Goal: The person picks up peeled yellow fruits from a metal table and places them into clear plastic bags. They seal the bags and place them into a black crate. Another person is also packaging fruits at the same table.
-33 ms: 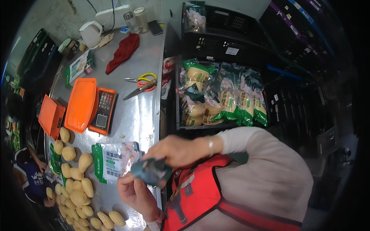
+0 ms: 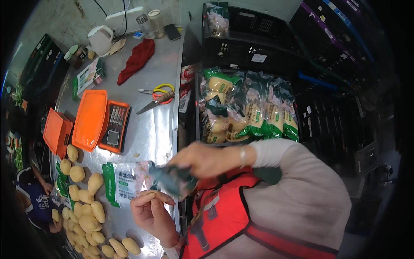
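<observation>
My right hand (image 2: 202, 159), closed, grips a dark green plastic bag (image 2: 179, 179), which hangs blurred by motion over the table's edge. My left hand (image 2: 153, 216) is just below it; the fingers are partly curled and apart, with nothing visible in them. Under both hands' far side lies a flat printed plastic bag (image 2: 125, 183) with a green end and clear pink-tinted film. Peeled potatoes (image 2: 88, 222) are heaped to the left of my left hand.
Orange trays (image 2: 90, 121) and a scale (image 2: 114, 134) stand on the metal table. Scissors (image 2: 161, 90), a knife (image 2: 155, 103) and a red cloth (image 2: 137, 61) lie beyond. Right, a black crate (image 2: 248, 144) holds bagged potatoes (image 2: 254, 114). Another person (image 2: 36, 198) works at far left.
My right hand has moved slightly up and right with the plastic bag. My left hand, which touched the bag before, now appears apart from it.
</observation>
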{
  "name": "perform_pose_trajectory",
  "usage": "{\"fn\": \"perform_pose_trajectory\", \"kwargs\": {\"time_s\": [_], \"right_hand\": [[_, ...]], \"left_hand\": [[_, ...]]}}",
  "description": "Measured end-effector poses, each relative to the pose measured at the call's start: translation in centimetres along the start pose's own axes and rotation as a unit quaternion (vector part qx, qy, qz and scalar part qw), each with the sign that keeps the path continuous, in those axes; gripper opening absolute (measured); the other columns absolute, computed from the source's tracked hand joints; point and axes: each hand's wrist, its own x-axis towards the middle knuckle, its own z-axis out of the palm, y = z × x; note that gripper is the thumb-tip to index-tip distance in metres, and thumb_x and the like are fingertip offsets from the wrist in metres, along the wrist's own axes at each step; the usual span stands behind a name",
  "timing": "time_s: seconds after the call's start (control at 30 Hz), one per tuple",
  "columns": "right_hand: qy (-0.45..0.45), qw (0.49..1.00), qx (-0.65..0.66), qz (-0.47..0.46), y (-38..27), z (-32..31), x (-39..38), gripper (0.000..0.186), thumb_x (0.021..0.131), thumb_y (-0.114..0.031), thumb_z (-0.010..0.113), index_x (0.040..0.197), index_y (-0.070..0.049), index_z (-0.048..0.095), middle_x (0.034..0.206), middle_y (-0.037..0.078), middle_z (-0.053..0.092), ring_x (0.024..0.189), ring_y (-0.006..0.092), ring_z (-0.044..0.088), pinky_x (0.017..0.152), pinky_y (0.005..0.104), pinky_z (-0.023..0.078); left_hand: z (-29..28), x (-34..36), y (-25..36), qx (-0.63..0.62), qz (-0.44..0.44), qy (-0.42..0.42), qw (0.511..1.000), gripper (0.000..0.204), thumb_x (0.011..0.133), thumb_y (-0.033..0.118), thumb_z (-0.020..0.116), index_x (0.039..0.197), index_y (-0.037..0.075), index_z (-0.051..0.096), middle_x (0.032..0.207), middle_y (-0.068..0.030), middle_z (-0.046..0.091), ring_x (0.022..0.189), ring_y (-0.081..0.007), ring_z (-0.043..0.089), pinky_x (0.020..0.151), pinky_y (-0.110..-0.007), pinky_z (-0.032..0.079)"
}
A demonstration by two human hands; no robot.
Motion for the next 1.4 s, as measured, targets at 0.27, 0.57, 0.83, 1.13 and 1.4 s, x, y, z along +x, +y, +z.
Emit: {"fn": "perform_pose_trajectory", "kwargs": {"time_s": [0.27,0.57,0.83,1.13,1.4], "right_hand": [[0.195,0.877,-0.439,0.021,0.0,-21.8,-7.1,0.037,0.066,0.007,0.056,0.098,-0.006,0.07,0.1,0.014,0.071,0.093,0.0322,0.068,0.079,0.0376,0.056],[0.082,0.774,-0.623,0.079,16.3,-22.8,-17.7,0.046,0.078,-0.006,0.056,0.122,-0.018,0.064,0.141,0.01,0.051,0.133,0.0367,0.043,0.109,0.0535,0.033],[-0.028,0.824,-0.535,0.183,20.1,-21.0,-21.3,0.066,0.07,0.005,0.055,0.135,-0.008,0.053,0.154,0.016,0.032,0.145,0.0453,0.018,0.117,0.0543,0.02],[-0.036,0.862,-0.496,0.097,11.0,-17.5,-3.6,0.032,0.079,0.0,0.052,0.106,-0.002,0.068,0.093,0.02,0.068,0.086,0.0399,0.065,0.077,0.046,0.053],[-0.299,0.855,-0.405,-0.125,8.4,2.9,7.6,0.038,0.079,-0.006,0.055,0.115,-0.012,0.066,0.089,0.011,0.068,0.08,0.032,0.066,0.071,0.0441,0.052]], "left_hand": [[3.5,1.9,-2.0,0.065,-0.032,-0.011,0.997,0.004,0.094,0.0,0.055,0.098,-0.002,0.054,0.084,-0.0094,0.057,0.066,-0.0112,0.055,0.061,-0.023,0.046],[4.9,2.4,-3.0,0.043,-0.087,-0.023,0.995,0.013,0.094,0.001,0.06,0.106,-0.003,0.061,0.085,-0.004,0.062,0.074,-0.0083,0.059,0.067,-0.02,0.047],[1.3,4.0,4.1,0.254,0.051,-0.086,0.962,0.017,0.085,-0.006,0.063,0.101,-0.002,0.066,0.086,-0.0074,0.064,0.075,-0.0132,0.061,0.068,-0.024,0.047],[-2.1,-0.1,20.5,0.274,0.25,-0.255,0.893,0.013,0.079,-0.002,0.067,0.092,-0.001,0.068,0.086,-0.011,0.069,0.074,-0.0198,0.065,0.063,-0.031,0.05],[-7.8,-6.5,23.3,0.196,0.266,-0.284,0.9,0.008,0.081,0.003,0.066,0.088,0.0,0.068,0.085,-0.011,0.069,0.072,-0.0214,0.065,0.062,-0.032,0.05]]}}
